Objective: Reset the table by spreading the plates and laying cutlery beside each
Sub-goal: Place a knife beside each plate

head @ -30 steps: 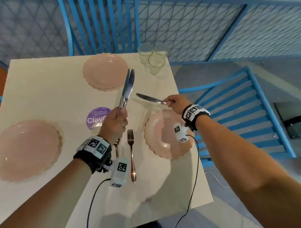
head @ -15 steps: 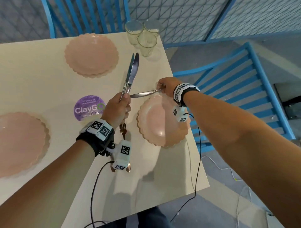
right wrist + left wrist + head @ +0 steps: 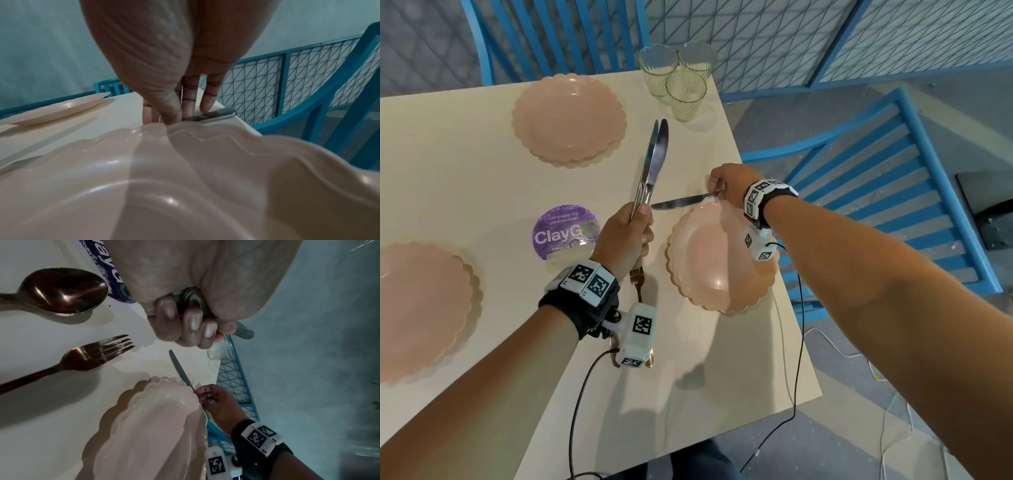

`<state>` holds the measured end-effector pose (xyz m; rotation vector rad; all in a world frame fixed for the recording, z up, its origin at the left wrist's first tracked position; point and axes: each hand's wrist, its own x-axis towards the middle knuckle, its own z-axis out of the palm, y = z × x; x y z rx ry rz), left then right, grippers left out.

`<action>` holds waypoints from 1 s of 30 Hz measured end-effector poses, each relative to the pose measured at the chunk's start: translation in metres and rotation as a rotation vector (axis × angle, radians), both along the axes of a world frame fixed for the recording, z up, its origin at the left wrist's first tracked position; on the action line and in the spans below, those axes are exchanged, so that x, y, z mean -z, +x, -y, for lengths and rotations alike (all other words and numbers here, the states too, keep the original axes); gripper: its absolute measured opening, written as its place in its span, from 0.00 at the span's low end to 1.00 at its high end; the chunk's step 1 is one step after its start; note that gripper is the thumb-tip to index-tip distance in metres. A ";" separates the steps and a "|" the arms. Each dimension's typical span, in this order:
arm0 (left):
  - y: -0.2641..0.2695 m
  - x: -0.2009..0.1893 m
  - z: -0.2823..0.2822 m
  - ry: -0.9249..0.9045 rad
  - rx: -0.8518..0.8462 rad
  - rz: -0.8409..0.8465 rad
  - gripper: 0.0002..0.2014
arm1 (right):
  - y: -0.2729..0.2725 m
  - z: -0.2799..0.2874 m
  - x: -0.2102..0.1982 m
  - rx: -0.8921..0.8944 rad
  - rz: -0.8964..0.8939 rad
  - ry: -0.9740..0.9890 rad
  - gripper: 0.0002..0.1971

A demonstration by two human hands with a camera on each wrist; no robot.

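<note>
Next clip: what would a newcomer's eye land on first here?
Likely the left hand mid-table, gripping two silver knives that point up and away. Next, the right hand pinching a third knife low at the far rim of the near-right pink plate, with three more glasses clustered at the table's far corner.

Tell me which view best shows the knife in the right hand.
The head view: the knife shows from blade tip to the handle that the right hand pinches beyond the plate. The left wrist view shows its blade smaller. The right wrist view shows only the handle end.
</note>
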<state>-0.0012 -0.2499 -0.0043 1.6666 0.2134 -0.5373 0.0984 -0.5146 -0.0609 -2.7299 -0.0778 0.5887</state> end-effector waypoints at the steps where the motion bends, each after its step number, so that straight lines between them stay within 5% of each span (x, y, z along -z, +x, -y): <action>1: 0.000 0.000 0.000 -0.006 -0.006 -0.002 0.15 | 0.000 0.001 0.001 -0.003 0.001 0.002 0.15; 19: -0.005 -0.001 -0.004 0.005 -0.016 0.048 0.15 | -0.002 -0.001 -0.010 0.030 -0.036 0.005 0.14; 23: -0.003 0.001 -0.017 0.107 -0.145 0.122 0.12 | -0.005 -0.010 -0.037 0.049 0.129 0.014 0.14; 26: 0.001 -0.004 -0.041 0.203 -0.133 0.225 0.06 | -0.025 -0.052 -0.074 -0.050 0.363 0.129 0.08; 30: 0.000 -0.022 -0.081 0.274 -0.198 0.255 0.11 | -0.054 -0.140 -0.117 -0.442 0.507 0.220 0.12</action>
